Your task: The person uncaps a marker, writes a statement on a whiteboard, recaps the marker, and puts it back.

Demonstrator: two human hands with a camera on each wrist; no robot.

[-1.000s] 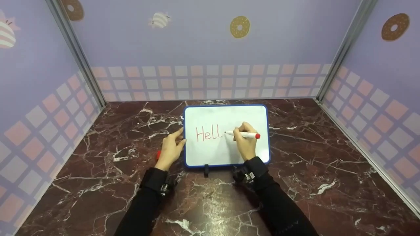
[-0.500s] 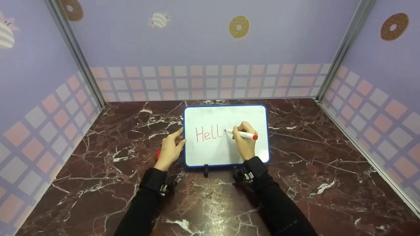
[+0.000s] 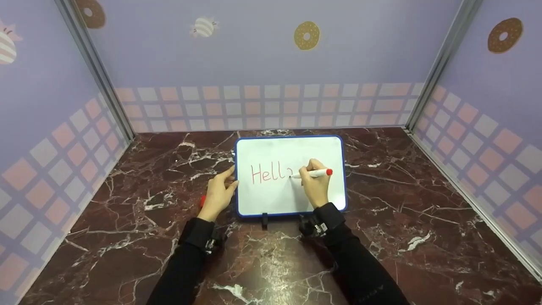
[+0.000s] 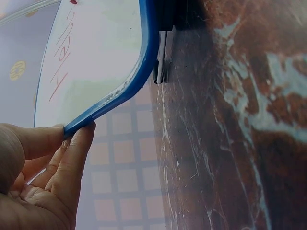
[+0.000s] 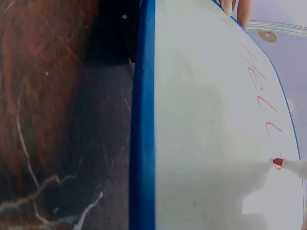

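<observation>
A small whiteboard (image 3: 271, 198) with a blue frame stands propped on the table, red letters "Hell" and part of a round stroke written across it. My left hand (image 3: 219, 189) pinches the board's left edge; in the left wrist view the thumb (image 4: 41, 141) lies on the front side and a finger is behind the frame. My right hand (image 3: 316, 183) grips a white marker (image 3: 318, 173) with a red end. Its red tip (image 5: 277, 162) is at the board's surface, on the round stroke after the second "l".
A black foot (image 3: 265, 221) juts out from under the board's lower edge. Beside my left wrist a red object (image 3: 203, 201) is partly hidden by the hand. Patterned walls enclose the dark marbled table (image 3: 139, 237) at the back and both sides.
The marker tip has moved down and left, and a curved red stroke now shows after "Hell". The left hand keeps its hold on the board's edge.
</observation>
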